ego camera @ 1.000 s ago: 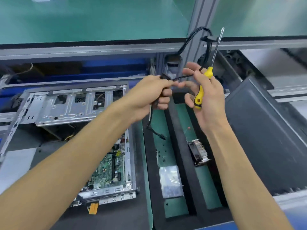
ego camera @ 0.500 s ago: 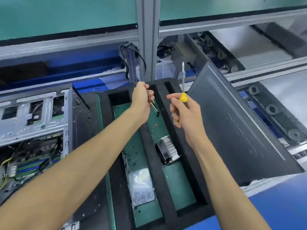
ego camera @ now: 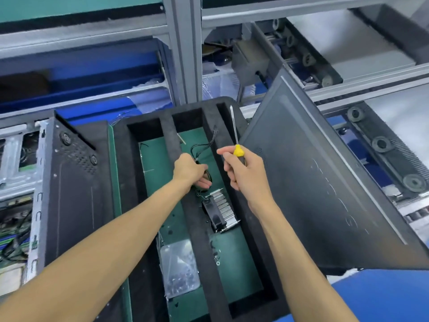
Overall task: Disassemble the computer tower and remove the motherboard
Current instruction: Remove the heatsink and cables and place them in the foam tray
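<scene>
A yellow-handled screwdriver (ego camera: 236,140) is held upright in the right hand (ego camera: 243,170), the grip closed round the handle and the shaft pointing up and away from it. The left hand (ego camera: 191,170) is lowered into the right-hand compartment of a black foam tray (ego camera: 192,219), where a bundle of thin black cable (ego camera: 204,145) lies on the green floor; the fingers are curled at the cable, but whether the left grip is closed on it or only resting there cannot be told, since the palm side is hidden.

Just below the left grip, in the same compartment, a finned heatsink with its fan (ego camera: 220,210) is seen lying tilted. In the neighbouring compartment, nearer the body than both grips, a clear plastic bag of small parts (ego camera: 180,268) is laid flat. A few loose screws (ego camera: 217,256) are scattered beyond the divider.

To the right of the screwdriver grip, a dark side panel (ego camera: 325,182) is propped at a slant against the tray's edge. To the left of the left grip, the computer tower (ego camera: 67,182) is laid on the surface, its perforated black wall facing the tray; its open interior, with coloured wiring, is only partly in view at the frame's left edge, and the motherboard cannot be clearly made out there.
</scene>
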Demonstrator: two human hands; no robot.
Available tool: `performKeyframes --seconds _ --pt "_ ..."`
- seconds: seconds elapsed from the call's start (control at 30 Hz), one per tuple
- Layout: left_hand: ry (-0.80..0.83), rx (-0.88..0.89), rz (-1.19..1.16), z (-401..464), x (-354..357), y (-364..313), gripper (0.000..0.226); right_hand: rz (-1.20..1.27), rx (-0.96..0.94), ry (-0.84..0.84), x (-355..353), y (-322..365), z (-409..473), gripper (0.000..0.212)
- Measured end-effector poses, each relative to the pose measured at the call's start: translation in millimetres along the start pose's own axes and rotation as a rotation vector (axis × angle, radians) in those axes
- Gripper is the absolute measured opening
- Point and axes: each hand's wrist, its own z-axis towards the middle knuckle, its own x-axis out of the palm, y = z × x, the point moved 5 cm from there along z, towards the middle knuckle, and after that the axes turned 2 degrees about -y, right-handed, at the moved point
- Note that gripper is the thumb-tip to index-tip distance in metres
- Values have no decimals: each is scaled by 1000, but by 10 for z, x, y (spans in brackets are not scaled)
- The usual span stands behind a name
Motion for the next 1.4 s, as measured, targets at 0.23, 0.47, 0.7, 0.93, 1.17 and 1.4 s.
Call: performKeyframes --seconds 0.23,0.47,0.7,0.93,1.17,1.4 --pt "34 -108 -181 -27 -77 -38 35 -16 14 -6 69 -66 12 21" --pt "122 -19 -126 -371 -556 -229 58 2 -65 5 376 205 -5 19" --pt "17 187 -161 -933 -1654 -260 28 30 -193 157 1263 640 -218 18" --pt "-170 268 -133 -1511 -2979 348 31 -35 -267 303 2500 698 -730 29" --pt "-9 300 555 -1507 -3060 1415 40 -153 -290 292 3091 392 -1138 43" --pt "-49 429 922 -1316 -2814 1896 94 -208 -300 198 3087 348 -1148 43"
